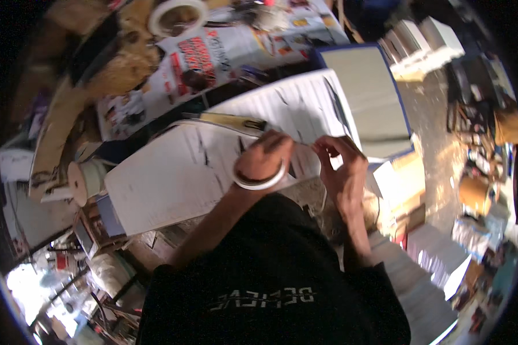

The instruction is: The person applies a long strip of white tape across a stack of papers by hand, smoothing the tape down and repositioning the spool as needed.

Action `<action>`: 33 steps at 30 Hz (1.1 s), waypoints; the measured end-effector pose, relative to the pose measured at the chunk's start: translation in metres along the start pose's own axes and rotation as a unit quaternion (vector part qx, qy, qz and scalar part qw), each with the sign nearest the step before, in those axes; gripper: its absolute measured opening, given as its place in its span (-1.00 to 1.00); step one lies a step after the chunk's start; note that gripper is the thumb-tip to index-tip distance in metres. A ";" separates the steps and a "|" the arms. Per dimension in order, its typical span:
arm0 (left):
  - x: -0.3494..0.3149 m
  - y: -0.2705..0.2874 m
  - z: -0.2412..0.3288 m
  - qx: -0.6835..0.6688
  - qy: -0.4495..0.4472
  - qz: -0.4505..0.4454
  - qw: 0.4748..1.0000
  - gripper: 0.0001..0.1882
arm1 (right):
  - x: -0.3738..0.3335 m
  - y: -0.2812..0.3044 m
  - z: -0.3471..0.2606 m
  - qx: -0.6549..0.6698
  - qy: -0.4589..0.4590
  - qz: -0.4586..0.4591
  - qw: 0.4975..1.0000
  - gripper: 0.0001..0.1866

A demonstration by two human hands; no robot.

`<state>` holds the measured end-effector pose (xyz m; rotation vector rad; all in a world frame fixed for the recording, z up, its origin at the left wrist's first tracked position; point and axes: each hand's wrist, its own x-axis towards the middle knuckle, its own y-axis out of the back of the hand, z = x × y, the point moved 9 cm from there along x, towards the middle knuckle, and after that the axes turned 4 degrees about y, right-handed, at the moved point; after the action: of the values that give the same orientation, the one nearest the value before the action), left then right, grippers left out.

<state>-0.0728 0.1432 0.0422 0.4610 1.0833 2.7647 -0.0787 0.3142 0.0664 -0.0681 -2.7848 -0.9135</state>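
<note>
Ring (pixel 259 186) around wrist (pixel 239 199); just behind left grip (pixel 266 155).

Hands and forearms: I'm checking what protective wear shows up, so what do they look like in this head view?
The left hand and right hand are gloveless. The forearms are uncovered below the short sleeves of a black T-shirt, which has pale lettering across its front.

A workshop, cluttered: stacks of flat sheets (pixel 408 287) are lying at near right, white stacked blocks (pixel 440 43) are standing at far right, a pale spool (pixel 82 183) is resting at left, and mixed supplies (pixel 479 192) are crowding the worn floor (pixel 429 123).
</note>
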 end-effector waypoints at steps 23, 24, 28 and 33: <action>-0.147 0.177 -0.008 0.044 0.237 -0.030 0.970 -0.77 | -0.032 -0.158 -0.145 0.127 0.187 -0.431 0.874 -0.86; -0.159 0.174 -0.008 0.050 0.292 -0.066 0.953 -0.75 | -0.037 -0.164 -0.144 0.082 0.189 -0.478 0.854 -0.87; -0.184 0.126 -0.002 0.023 0.151 0.003 0.988 -0.78 | -0.010 -0.201 -0.161 0.218 0.188 -0.431 0.855 -0.79; -0.132 0.128 0.051 -0.019 0.024 -0.006 1.000 -0.71 | -0.010 -0.317 -0.195 0.226 -0.191 -0.669 0.682 -0.28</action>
<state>0.0669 0.0509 0.1340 0.3845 1.0380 2.7939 -0.0674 -0.0566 0.0333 2.3078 -2.9751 -0.2536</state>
